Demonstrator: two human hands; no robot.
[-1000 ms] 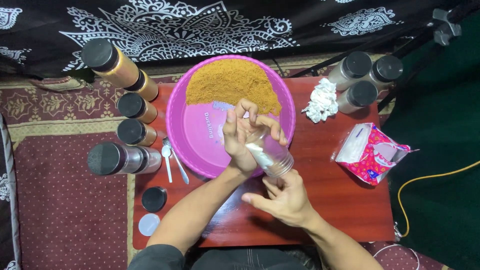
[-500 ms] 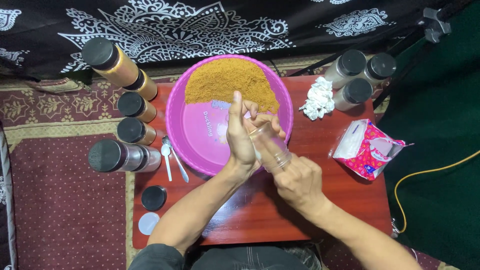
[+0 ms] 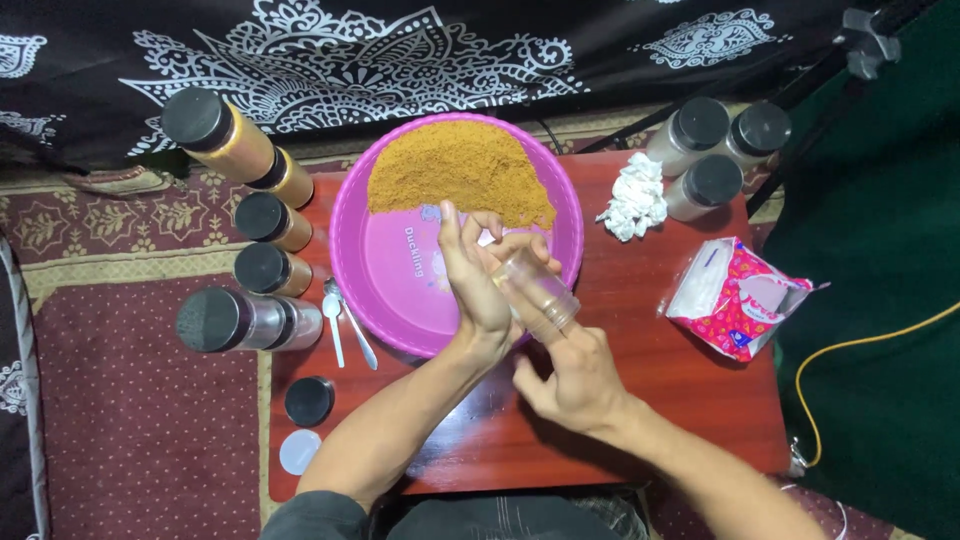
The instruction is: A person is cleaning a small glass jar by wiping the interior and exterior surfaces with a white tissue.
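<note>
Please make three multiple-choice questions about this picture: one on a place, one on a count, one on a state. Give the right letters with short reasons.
1. Where does the brown powder lie in the round pink plastic basin?
A. far side
B. near side
C. all over

2. How many black-capped bottles stand beside the crumpled white tissue?
A. one
B. three
C. five

3. What is the state of the small clear plastic jar between the left hand and right hand?
A. capped
B. full of powder
C. without lid, tilted

Answers: 1 A, the near part is bare pink. 2 B, three caps are grouped there. 3 C, it looks see-through and leans toward the basin.
</note>
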